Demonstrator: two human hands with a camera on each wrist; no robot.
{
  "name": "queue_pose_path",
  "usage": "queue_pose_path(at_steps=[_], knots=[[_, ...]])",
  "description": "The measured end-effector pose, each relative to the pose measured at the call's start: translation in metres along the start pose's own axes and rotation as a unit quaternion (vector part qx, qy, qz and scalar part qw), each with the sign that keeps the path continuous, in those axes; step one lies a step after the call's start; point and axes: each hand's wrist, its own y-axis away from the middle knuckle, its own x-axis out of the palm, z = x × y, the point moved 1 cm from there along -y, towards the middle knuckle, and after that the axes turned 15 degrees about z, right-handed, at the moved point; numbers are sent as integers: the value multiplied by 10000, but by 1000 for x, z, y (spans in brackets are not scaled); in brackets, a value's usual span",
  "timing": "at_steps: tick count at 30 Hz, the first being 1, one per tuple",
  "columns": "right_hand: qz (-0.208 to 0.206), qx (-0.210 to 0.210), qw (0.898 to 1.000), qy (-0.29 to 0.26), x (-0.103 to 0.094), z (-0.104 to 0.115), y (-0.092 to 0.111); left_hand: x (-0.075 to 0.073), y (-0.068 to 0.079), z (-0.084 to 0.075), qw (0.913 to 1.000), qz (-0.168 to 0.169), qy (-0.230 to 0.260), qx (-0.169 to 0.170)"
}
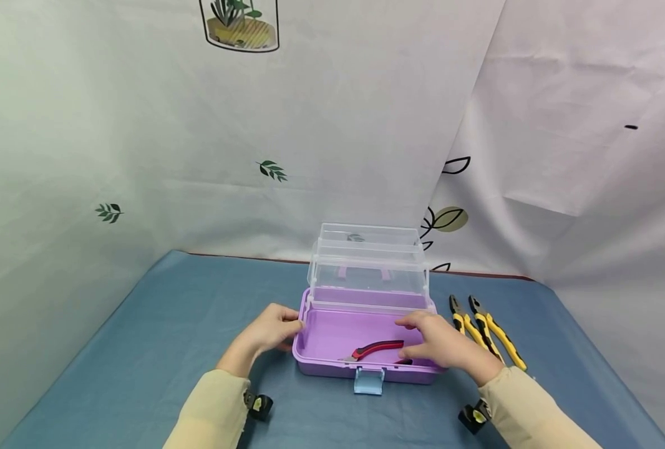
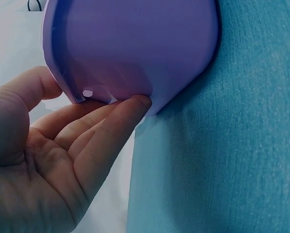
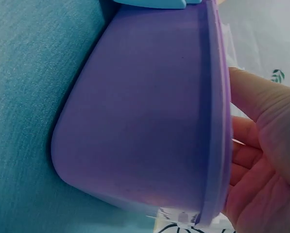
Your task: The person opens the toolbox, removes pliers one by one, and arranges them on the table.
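Note:
A purple toolbox stands on the table with its clear lid raised at the back. My left hand grips the box's left end, thumb at the rim and fingers against the outer wall. Inside lie small pliers with red-and-black handles, their metal tip to the left. A short red-and-black piece shows by the front rim; whether it belongs to them is unclear. My right hand reaches over the right rim, thumb and forefinger apart, beside the handle. In the right wrist view the box wall hides its fingertips.
Two yellow-and-black pliers lie right of the box, partly behind my right hand and forearm. A pale blue latch hangs down at the box's front. Blue cloth covers the table, and a pale printed curtain rises behind it.

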Motion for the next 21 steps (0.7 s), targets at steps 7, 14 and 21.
queue_pose_path(at_steps=[7, 14, 21], knots=[[351, -165, 9992, 82, 3, -3, -6, 0, 0, -2, 10000, -15, -58, -38], [640, -39, 9979, 65, 6, -2, -10, 0, 2, -4, 9999, 15, -109, -71], [855, 68, 9963, 89, 8, 0, -16, 0, 1, -3, 9999, 55, -61, -64]])
